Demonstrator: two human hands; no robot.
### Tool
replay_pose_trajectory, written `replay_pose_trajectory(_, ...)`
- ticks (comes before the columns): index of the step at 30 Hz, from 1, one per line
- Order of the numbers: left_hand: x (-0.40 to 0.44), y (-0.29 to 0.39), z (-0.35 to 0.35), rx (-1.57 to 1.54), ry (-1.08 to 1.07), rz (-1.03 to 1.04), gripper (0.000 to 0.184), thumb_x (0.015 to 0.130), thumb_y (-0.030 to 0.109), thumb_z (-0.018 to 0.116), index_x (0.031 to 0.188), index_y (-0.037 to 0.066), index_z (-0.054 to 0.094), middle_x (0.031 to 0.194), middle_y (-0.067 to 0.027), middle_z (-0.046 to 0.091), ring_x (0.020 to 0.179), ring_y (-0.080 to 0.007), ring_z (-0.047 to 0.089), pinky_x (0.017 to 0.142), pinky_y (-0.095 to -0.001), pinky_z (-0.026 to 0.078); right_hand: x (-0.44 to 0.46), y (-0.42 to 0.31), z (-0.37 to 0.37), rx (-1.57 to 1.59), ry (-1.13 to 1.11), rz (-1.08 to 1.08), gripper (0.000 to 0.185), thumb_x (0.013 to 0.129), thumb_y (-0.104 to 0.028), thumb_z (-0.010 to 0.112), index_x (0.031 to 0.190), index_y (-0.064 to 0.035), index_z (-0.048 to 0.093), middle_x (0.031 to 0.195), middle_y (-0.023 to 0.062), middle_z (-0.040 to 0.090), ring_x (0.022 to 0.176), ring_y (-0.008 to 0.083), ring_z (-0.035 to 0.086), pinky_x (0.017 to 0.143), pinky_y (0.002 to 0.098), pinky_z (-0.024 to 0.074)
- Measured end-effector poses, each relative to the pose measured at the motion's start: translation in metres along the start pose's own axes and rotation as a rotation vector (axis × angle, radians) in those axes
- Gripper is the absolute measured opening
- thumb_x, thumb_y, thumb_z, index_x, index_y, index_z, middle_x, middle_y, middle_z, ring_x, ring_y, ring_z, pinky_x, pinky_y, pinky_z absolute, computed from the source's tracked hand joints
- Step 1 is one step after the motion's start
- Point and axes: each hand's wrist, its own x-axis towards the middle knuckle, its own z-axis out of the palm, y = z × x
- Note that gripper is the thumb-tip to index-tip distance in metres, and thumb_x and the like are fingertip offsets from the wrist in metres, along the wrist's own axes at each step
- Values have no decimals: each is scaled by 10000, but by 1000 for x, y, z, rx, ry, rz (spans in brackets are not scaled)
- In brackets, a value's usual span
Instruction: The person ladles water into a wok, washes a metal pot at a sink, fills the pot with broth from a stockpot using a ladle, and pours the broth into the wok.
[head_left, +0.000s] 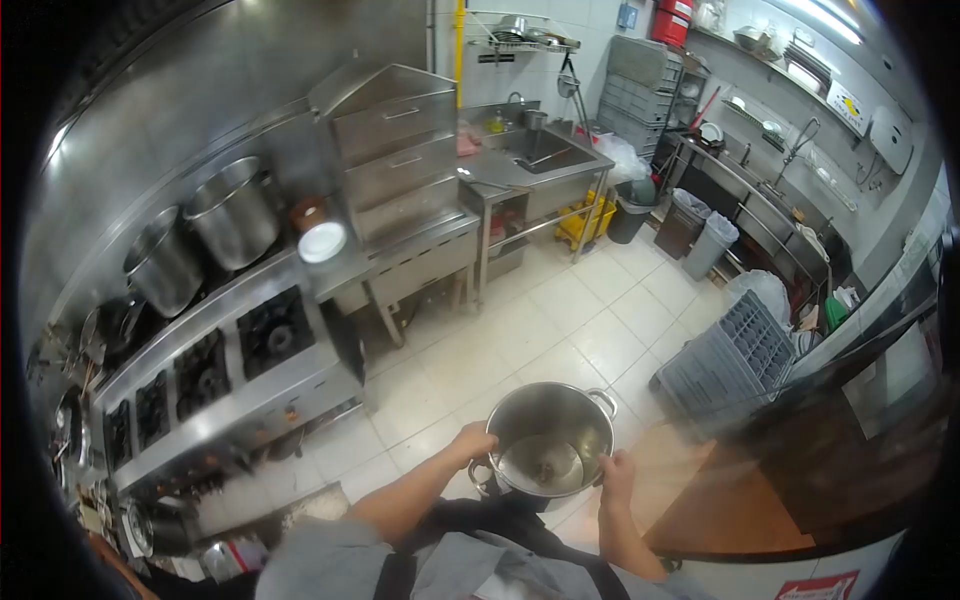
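A steel stockpot [508, 418] is held in front of my body, its open top facing up toward me. My left hand [475, 444] is closed on the left side of its rim. On the right side, my right hand [618, 473] also grips the rim. Two loop handles stick out from the pot, one at the upper right and one at the lower left below my left hand. The bottom inside looks shiny; whether it contains liquid I cannot tell.
A gas range [330, 390] stands at left, with two tall pots [235, 215] behind it. A steel sink [555, 155] is at the back. Grey dish racks [715, 360] and a brown surface [735, 500] lie to the right. White floor tiles [545, 310] stretch ahead.
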Motion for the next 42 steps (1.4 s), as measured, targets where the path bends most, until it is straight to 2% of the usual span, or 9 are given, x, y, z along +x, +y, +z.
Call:
replay_pose_trajectory(11, 199, 151, -128, -6, 421, 199, 337, 685, 112, 621, 994, -23, 623, 711, -155, 643, 598, -216, 623, 537, -371, 486, 303, -72, 99, 104, -159, -5, 440, 1015, -369, 477, 915, 31, 629, 530, 48, 513, 446, 134, 506, 435, 259, 397)
replay_pose_trajectory(18, 325, 269, -238, -683, 471, 271, 178, 661, -15, 583, 834, 14, 611, 684, -32, 549, 572, -146, 477, 495, -297, 352, 508, -96, 163, -390, -159, -83, 416, 940, -386, 611, 894, 23, 666, 589, 96, 600, 530, 200, 599, 526, 322, 480)
replay_pose_trajectory(21, 390, 343, -292, -813, 477, 306, 205, 675, -26, 568, 873, 3, 609, 729, -52, 562, 593, -153, 485, 524, -293, 361, 562, -20, 125, -1079, -125, -187, 456, 842, -458, 691, 881, -4, 692, 788, 266, 646, 777, 437, 636, 702, 497, 503)
replay_pose_trajectory(23, 447, 385, -327, -823, 543, 365, 233, 685, -25, 561, 913, -6, 604, 761, -72, 572, 596, -170, 506, 512, -312, 413, 577, 39, 69, -1297, -174, -88, 496, 816, -499, 687, 818, -4, 695, 858, 265, 660, 873, 407, 644, 759, 487, 504)
replay_pose_trajectory(27, 597, 446, -406, -775, 551, 402, 206, 709, -15, 570, 911, -38, 538, 732, -87, 544, 563, -216, 572, 447, -388, 501, 553, 126, -48, -847, 78, 260, 432, 858, -386, 657, 715, 21, 663, 634, 202, 638, 592, 368, 629, 629, 455, 508)
replay_pose_trajectory(35, 763, 519, -488, -384, 840, 214, 196, 687, 67, 549, 752, -99, 631, 696, -195, 637, 527, -310, 630, 467, -412, 487, 612, 131, -53, -1264, -283, 107, 353, 891, -277, 624, 697, 18, 635, 618, 193, 618, 529, 343, 588, 504, 454, 437)
replay_pose_trajectory(39, 762, 542, -502, -741, 769, 198, 184, 719, 10, 534, 844, -121, 569, 732, -248, 579, 532, -389, 610, 441, -491, 504, 757, 173, -53, -1320, -684, -540, 334, 895, -250, 616, 696, 17, 630, 625, 200, 614, 526, 347, 577, 494, 459, 420)
replay_pose_trajectory(41, 772, 534, -514, -814, 647, 132, 223, 760, 77, 568, 857, -124, 574, 736, -232, 582, 587, -391, 632, 456, -481, 512, 846, 59, 22, -1330, -107, -178, 340, 868, -286, 657, 722, 21, 644, 656, 198, 630, 565, 369, 597, 560, 459, 459)
replay_pose_trajectory(42, 773, 535, -514, -818, 667, 121, 223, 760, 77, 568, 857, -124, 574, 736, -232, 582, 587, -391, 632, 456, -481, 512, 915, 70, 31, -1166, -165, 74, 358, 839, -334, 697, 773, 17, 670, 701, 208, 648, 636, 370, 630, 642, 457, 491)
